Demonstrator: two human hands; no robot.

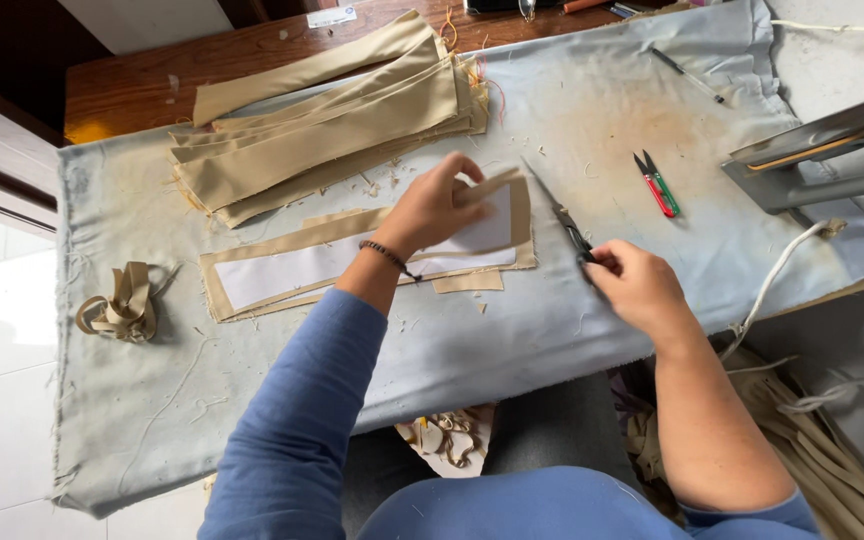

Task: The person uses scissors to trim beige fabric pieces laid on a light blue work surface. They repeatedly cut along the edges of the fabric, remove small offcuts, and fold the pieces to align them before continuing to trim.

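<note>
Padded grey worktop (552, 330), tan strip with white lining (282, 270) at its middle, left hand (437, 205) pinching the strip's right end, right hand (637, 285) gripping scissors (564, 222), stacked tan strips (332, 135) along the far edge.

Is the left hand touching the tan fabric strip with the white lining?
Touching. The head view shows the left hand pinching the strip's right end.
</note>
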